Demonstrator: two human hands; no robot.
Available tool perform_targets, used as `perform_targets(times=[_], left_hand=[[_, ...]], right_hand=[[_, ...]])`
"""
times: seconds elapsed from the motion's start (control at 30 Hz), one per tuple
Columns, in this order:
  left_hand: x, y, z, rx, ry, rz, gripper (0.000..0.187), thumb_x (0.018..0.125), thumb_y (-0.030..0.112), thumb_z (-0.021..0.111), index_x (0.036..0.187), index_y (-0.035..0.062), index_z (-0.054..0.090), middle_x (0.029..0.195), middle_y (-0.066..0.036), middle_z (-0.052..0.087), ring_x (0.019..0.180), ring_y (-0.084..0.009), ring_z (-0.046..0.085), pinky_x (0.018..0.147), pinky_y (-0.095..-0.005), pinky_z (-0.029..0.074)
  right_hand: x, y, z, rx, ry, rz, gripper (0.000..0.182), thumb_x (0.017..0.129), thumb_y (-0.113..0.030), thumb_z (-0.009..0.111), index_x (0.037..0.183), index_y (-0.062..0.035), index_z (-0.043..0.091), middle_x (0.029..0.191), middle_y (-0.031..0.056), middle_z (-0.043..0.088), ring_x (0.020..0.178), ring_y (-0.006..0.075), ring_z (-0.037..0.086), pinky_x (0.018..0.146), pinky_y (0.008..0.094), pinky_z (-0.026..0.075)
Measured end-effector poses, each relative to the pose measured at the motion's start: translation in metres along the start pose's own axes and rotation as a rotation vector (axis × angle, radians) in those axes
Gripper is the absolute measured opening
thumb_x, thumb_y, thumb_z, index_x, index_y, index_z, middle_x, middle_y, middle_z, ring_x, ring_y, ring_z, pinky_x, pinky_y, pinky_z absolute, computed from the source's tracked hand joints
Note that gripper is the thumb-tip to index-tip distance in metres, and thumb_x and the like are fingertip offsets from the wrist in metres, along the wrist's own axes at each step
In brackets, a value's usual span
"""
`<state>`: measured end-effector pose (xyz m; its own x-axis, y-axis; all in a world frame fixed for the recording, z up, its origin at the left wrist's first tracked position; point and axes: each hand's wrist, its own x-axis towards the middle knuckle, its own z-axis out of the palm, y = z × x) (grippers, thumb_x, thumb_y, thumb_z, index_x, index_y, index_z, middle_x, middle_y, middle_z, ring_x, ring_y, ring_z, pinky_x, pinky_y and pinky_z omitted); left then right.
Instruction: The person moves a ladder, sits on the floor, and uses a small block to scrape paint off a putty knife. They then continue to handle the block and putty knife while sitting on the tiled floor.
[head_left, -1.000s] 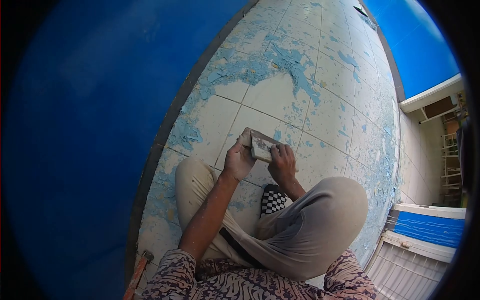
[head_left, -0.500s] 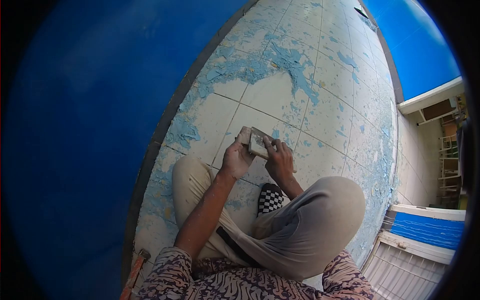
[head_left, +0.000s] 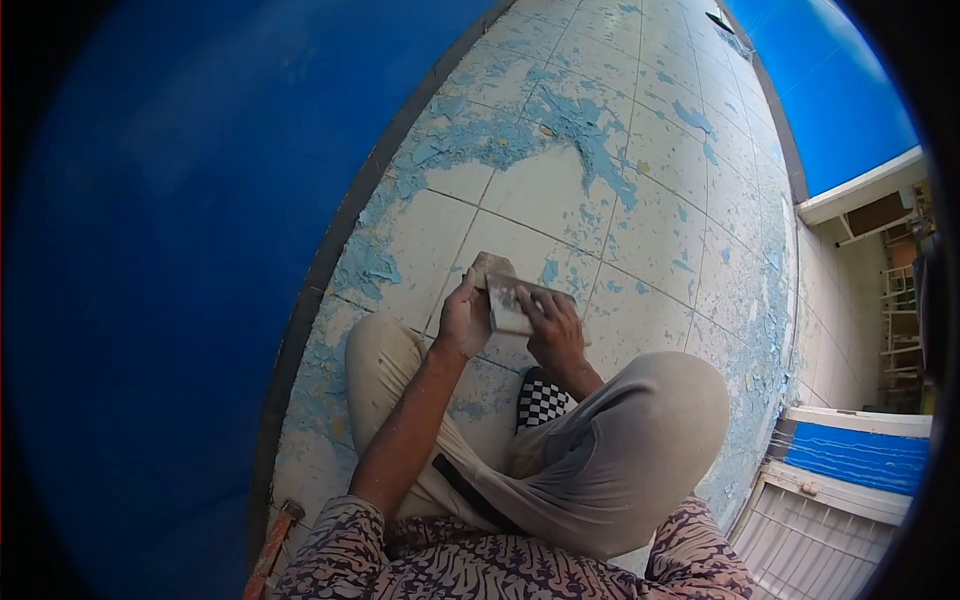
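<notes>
My left hand (head_left: pixel 465 318) holds a greyish, dusty flat piece (head_left: pixel 490 266), whose upper end shows beyond the fingers. Beside it, my right hand (head_left: pixel 557 335) grips a flat rectangular scraper-like tool (head_left: pixel 512 305) with a dark, stained face, its fingers pressed on the top. The tool lies against the piece and partly covers it. Both hands are above the tiled floor, between my bent knees. The far end of what the right hand holds is hidden by the fingers.
Blue paint flakes (head_left: pixel 580 130) litter the white tiled floor (head_left: pixel 520 215). A blue wall (head_left: pixel 180 300) runs along the left. An orange-handled tool (head_left: pixel 270 550) is at the lower left. A checkered shoe (head_left: pixel 541 400) and a white barred gate (head_left: pixel 810 540) are at the right.
My right hand has moved slightly down with the flat tool, which is now turned and uncovers more of the piece in my left hand. My left hand has shifted slightly left.
</notes>
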<state>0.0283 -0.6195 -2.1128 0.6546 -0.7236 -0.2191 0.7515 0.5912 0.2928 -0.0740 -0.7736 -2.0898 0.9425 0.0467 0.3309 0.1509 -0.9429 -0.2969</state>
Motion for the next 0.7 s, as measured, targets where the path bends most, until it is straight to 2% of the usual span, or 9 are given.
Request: perform_targets(times=[0.07, 0.13, 0.23, 0.37, 0.47, 0.57, 0.7], left_hand=[[0.003, -0.004, -0.001, 0.010, -0.057, 0.023, 0.053, 0.107, 0.043, 0.038, 0.146, 0.0083, 0.044, 0.140, -0.011, 0.055, 0.131, -0.0254, 0.051, 0.113, -0.0417, 0.037], [0.003, -0.010, -0.001, -0.109, 0.084, 0.037, 0.050, 0.108, 0.041, 0.036, 0.147, 0.0106, 0.044, 0.142, -0.009, 0.055, 0.130, -0.0241, 0.052, 0.111, -0.0415, 0.039], [-0.007, 0.003, 0.006, 0.021, 0.055, -0.024, 0.050, 0.108, 0.040, 0.036, 0.149, 0.0125, 0.042, 0.142, -0.009, 0.054, 0.130, -0.0242, 0.052, 0.112, -0.0420, 0.039], [0.003, -0.008, -0.006, -0.008, -0.021, 0.026, 0.053, 0.107, 0.044, 0.038, 0.149, 0.0126, 0.042, 0.144, -0.009, 0.051, 0.134, -0.0242, 0.048, 0.114, -0.0409, 0.036], [-0.003, -0.003, 0.004, -0.037, 0.016, 0.042, 0.052, 0.107, 0.044, 0.037, 0.148, 0.0122, 0.043, 0.144, -0.009, 0.051, 0.133, -0.0238, 0.048, 0.113, -0.0410, 0.037], [-0.004, -0.001, 0.001, 0.011, 0.032, -0.028, 0.052, 0.107, 0.044, 0.038, 0.147, 0.0117, 0.043, 0.143, -0.009, 0.053, 0.132, -0.0241, 0.050, 0.112, -0.0411, 0.038], [-0.001, -0.006, 0.000, -0.035, 0.007, 0.008, 0.051, 0.107, 0.043, 0.038, 0.146, 0.0113, 0.044, 0.139, -0.010, 0.056, 0.130, -0.0245, 0.052, 0.112, -0.0413, 0.039]], right_hand=[[0.010, 0.005, 0.001, -0.030, 0.015, 0.161, 0.064, 0.070, 0.003, 0.062, 0.134, -0.0034, 0.061, 0.114, 0.0110, 0.061, 0.099, 0.0285, 0.058, 0.087, 0.0402, 0.051], [0.007, 0.004, 0.000, -0.006, 0.028, 0.108, 0.064, 0.070, 0.003, 0.062, 0.134, -0.0036, 0.061, 0.113, 0.0109, 0.062, 0.099, 0.0288, 0.058, 0.087, 0.0404, 0.050], [-0.006, -0.006, -0.002, 0.041, 0.010, -0.025, 0.066, 0.068, 0.003, 0.063, 0.134, -0.0040, 0.061, 0.111, 0.0108, 0.062, 0.098, 0.0298, 0.058, 0.086, 0.0412, 0.050], [0.007, 0.002, 0.004, 0.005, 0.040, 0.109, 0.070, 0.065, 0.005, 0.063, 0.135, -0.0035, 0.060, 0.110, 0.0099, 0.061, 0.096, 0.0298, 0.057, 0.085, 0.0403, 0.050], [0.001, -0.004, 0.000, 0.026, 0.021, 0.045, 0.068, 0.067, 0.004, 0.062, 0.135, -0.0038, 0.060, 0.111, 0.0108, 0.061, 0.097, 0.0306, 0.057, 0.085, 0.0410, 0.049], [-0.006, -0.002, 0.002, -0.003, 0.029, -0.021, 0.067, 0.069, 0.003, 0.061, 0.136, -0.0029, 0.059, 0.112, 0.0114, 0.061, 0.098, 0.0305, 0.057, 0.085, 0.0410, 0.049], [0.003, 0.001, 0.005, -0.049, 0.047, 0.076, 0.066, 0.070, 0.001, 0.063, 0.136, -0.0040, 0.060, 0.115, 0.0112, 0.062, 0.099, 0.0295, 0.058, 0.086, 0.0403, 0.050]])
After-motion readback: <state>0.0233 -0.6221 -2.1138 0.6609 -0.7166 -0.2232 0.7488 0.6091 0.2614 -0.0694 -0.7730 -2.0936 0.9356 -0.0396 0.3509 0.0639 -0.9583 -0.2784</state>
